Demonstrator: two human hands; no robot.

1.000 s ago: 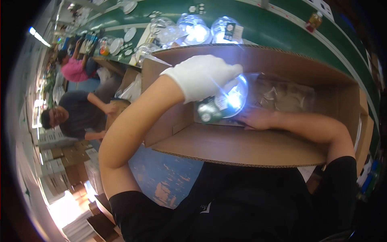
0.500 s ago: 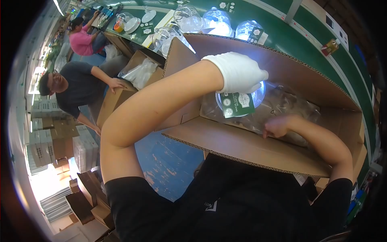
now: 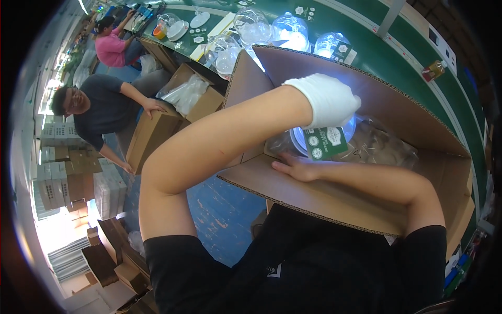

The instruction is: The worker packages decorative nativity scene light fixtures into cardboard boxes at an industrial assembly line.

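Observation:
My left hand [image 3: 328,102], in a white glove, is closed over the top of a lit clear dome [image 3: 349,130] above an open cardboard box [image 3: 334,196]. From the dome hangs a green card tag [image 3: 327,143], and its pale round base shows beside the tag. Low in the box, my bare right hand [image 3: 297,167] lies by the near wall, thumb out and fingers apart, just below the dome's base; its fingertips are partly hidden. Clear plastic wrap [image 3: 387,144] covers brown contents inside the box.
Clear domes, some of them lit [image 3: 291,36], stand on the green workbench [image 3: 361,39] behind the box. At left, a co-worker [image 3: 104,107] holds a carton [image 3: 151,131] beside an open box of plastic bags [image 3: 188,94]. Stacked cartons [image 3: 78,178] stand farther left.
My right hand has moved left along the box's near wall, from the plastic wrap to below the dome. My left hand still holds the dome. The view has shifted slightly.

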